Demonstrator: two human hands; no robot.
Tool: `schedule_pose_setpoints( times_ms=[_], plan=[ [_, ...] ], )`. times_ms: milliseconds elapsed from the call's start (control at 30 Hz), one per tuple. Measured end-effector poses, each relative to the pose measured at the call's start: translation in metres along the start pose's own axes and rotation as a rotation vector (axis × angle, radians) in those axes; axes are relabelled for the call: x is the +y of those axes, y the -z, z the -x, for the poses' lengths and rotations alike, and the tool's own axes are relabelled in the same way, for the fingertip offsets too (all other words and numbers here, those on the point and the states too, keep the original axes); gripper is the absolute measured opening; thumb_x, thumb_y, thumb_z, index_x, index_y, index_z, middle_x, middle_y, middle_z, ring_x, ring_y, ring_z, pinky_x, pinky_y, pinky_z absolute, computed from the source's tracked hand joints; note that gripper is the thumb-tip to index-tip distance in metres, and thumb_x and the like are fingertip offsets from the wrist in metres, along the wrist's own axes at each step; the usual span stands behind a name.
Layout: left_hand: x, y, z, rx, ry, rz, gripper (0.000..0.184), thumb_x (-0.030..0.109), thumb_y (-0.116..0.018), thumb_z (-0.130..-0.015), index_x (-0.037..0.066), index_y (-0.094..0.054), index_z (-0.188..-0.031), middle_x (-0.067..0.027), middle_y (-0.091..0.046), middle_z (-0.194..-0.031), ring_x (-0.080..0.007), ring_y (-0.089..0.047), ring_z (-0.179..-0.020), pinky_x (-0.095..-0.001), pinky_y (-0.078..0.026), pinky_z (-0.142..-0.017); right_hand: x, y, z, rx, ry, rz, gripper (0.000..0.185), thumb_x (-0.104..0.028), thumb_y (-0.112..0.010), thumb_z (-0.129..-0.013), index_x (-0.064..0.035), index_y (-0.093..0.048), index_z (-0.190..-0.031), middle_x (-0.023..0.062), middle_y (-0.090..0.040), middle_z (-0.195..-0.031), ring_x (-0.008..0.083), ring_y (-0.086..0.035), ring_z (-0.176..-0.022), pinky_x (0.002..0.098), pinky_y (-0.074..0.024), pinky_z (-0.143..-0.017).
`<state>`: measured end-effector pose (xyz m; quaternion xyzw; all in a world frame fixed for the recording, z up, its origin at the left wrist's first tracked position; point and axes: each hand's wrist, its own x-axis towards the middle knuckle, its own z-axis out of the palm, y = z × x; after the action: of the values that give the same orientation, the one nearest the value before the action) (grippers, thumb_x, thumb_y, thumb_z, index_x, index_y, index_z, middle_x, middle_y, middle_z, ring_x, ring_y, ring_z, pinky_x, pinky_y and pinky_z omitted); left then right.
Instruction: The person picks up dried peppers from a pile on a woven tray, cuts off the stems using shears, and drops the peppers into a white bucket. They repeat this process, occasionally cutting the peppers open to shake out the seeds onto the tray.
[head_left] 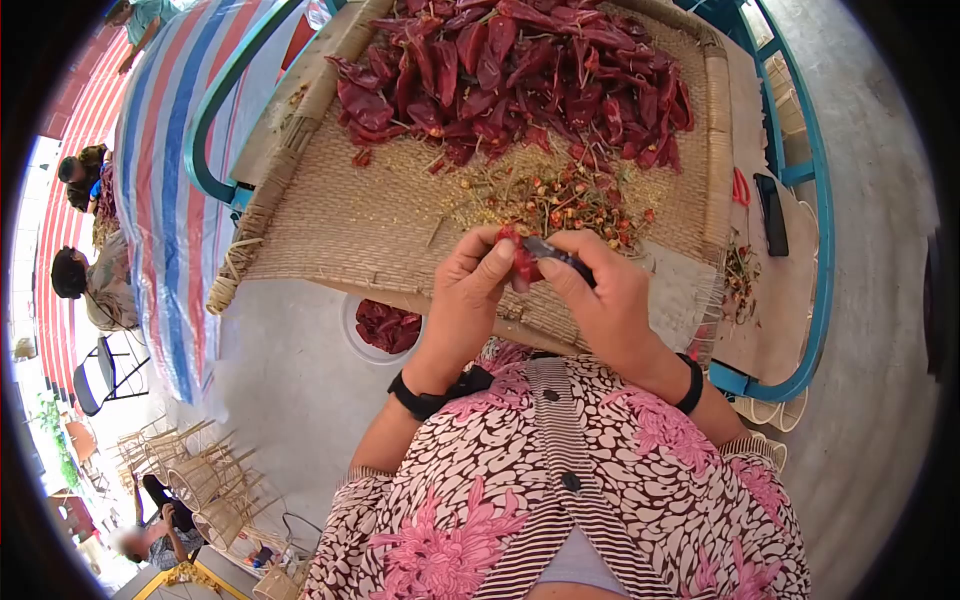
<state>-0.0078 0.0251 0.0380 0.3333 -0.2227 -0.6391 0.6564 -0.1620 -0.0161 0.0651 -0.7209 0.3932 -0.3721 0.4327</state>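
Observation:
My left hand (pixel 468 300) is closed, pinching a dried red chili pepper (pixel 523 262) between thumb and fingertips. Wrapped around a small dark-handled blade (pixel 566 262), my right hand (pixel 612 305) brings its grey end against the pepper. Whether it is a knife or snips is hard to make out. Just beyond both hands lies a pile of cut stem caps (pixel 570 205) with scattered yellow seeds. Farther back, a large heap of dried red chilies (pixel 500 75) covers the woven tray (pixel 330 225).
Below the tray's left side, a white bowl (pixel 352 335) on the floor holds red chili pieces. A black phone (pixel 771 215) and red-handled scissors (pixel 740 187) lie right of the tray. Teal metal rails (pixel 815 330) flank it. Other people (pixel 108 275) sit at the far left.

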Motion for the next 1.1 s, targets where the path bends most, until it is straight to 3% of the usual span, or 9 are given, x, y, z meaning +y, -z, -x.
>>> schedule_pose_setpoints(
  times_ms=[133, 233, 400, 533, 633, 733, 833, 900, 1100],
  plan=[
    [0.002, 0.016, 0.000, -0.078, 0.140, 0.168, 0.014, 0.015, -0.056, -0.096, 0.004, -0.058, -0.105, -0.0020, -0.062, -0.090, -0.0101, -0.056, -0.077, -0.0245, -0.045, -0.072, -0.005, 0.023, -0.010, -0.399, -0.590, -0.640, 0.016, -0.023, -0.057, -0.095, -0.0078, -0.061, -0.101, -0.0026, -0.050, -0.066, 0.0034, -0.043, -0.052, 0.0215, -0.0322, -0.045],
    [0.005, 0.017, 0.001, -0.107, 0.193, 0.232, 0.013, 0.014, -0.057, -0.096, 0.005, -0.059, -0.105, -0.0011, -0.061, -0.088, -0.0093, -0.056, -0.079, -0.0245, -0.045, -0.072, -0.003, 0.027, -0.008, -0.503, -0.875, -1.147, 0.016, -0.023, -0.054, -0.098, -0.0082, -0.059, -0.101, -0.0050, -0.042, -0.063, -0.0009, -0.033, -0.053, 0.0178, -0.0245, -0.046],
    [-0.003, 0.018, -0.002, -0.054, 0.093, 0.199, 0.016, 0.015, -0.058, -0.095, 0.005, -0.058, -0.107, -0.0024, -0.064, -0.092, -0.0093, -0.057, -0.076, -0.0244, -0.047, -0.070, -0.005, 0.008, -0.006, -0.272, -0.523, -0.691, 0.016, -0.021, -0.058, -0.095, -0.0071, -0.061, -0.102, -0.0012, -0.055, -0.071, 0.0059, -0.049, -0.056, 0.0238, -0.0376, -0.048],
    [0.000, 0.012, 0.003, 0.025, -0.038, -0.329, 0.018, 0.018, -0.059, -0.095, 0.003, -0.060, -0.106, 0.0001, -0.062, -0.087, -0.0062, -0.054, -0.072, -0.0213, -0.045, -0.067, 0.002, -0.001, 0.006, -0.035, -0.223, -0.191, 0.019, -0.020, -0.063, -0.092, -0.0049, -0.063, -0.104, 0.0011, -0.062, -0.078, 0.0096, -0.059, -0.065, 0.0282, -0.0454, -0.055],
    [-0.001, 0.006, 0.004, 0.064, -0.067, -0.315, 0.019, 0.018, -0.058, -0.096, 0.002, -0.061, -0.105, 0.0013, -0.062, -0.085, -0.0041, -0.053, -0.070, -0.0203, -0.044, -0.065, -0.006, 0.004, 0.005, 0.069, 0.137, 0.497, 0.021, -0.019, -0.065, -0.091, -0.0024, -0.063, -0.104, -0.0003, -0.060, -0.075, 0.0052, -0.056, -0.071, 0.0243, -0.0432, -0.060],
    [0.002, 0.004, 0.008, 0.097, -0.050, -0.315, 0.019, 0.018, -0.058, -0.096, 0.002, -0.061, -0.105, 0.0020, -0.062, -0.085, -0.0042, -0.054, -0.070, -0.0200, -0.044, -0.065, -0.005, 0.004, 0.004, 0.054, 0.109, 0.449, 0.022, -0.019, -0.065, -0.090, -0.0029, -0.063, -0.105, -0.0005, -0.061, -0.077, 0.0030, -0.053, -0.075, 0.0222, -0.0417, -0.063],
    [-0.001, 0.018, 0.006, 0.060, 0.045, -0.155, 0.018, 0.017, -0.059, -0.095, 0.003, -0.061, -0.106, 0.0013, -0.063, -0.088, -0.0053, -0.055, -0.072, -0.0203, -0.044, -0.065, 0.004, 0.005, 0.004, -0.137, -0.374, -0.368, 0.022, -0.018, -0.065, -0.089, -0.0044, -0.063, -0.106, 0.0007, -0.062, -0.080, 0.0035, -0.054, -0.076, 0.0230, -0.0422, -0.062],
    [0.000, 0.026, 0.005, 0.027, 0.194, 0.117, 0.018, 0.015, -0.061, -0.093, 0.003, -0.060, -0.106, -0.0001, -0.064, -0.090, -0.0068, -0.057, -0.075, -0.0208, -0.044, -0.066, 0.003, 0.011, 0.003, -0.232, -0.555, -0.521, 0.025, -0.019, -0.066, -0.088, -0.0040, -0.063, -0.108, 0.0018, -0.062, -0.082, 0.0048, -0.055, -0.077, 0.0235, -0.0432, -0.064],
    [-0.002, 0.028, 0.007, 0.087, 0.058, 0.082, 0.016, 0.014, -0.058, -0.095, 0.005, -0.059, -0.108, 0.0003, -0.064, -0.091, -0.0075, -0.059, -0.077, -0.0230, -0.046, -0.068, -0.002, 0.009, -0.002, -0.204, -0.247, -0.032, 0.033, -0.023, -0.067, -0.087, -0.0016, -0.062, -0.112, 0.0044, -0.064, -0.088, 0.0088, -0.056, -0.078, 0.0244, -0.0453, -0.070]
  ],
)
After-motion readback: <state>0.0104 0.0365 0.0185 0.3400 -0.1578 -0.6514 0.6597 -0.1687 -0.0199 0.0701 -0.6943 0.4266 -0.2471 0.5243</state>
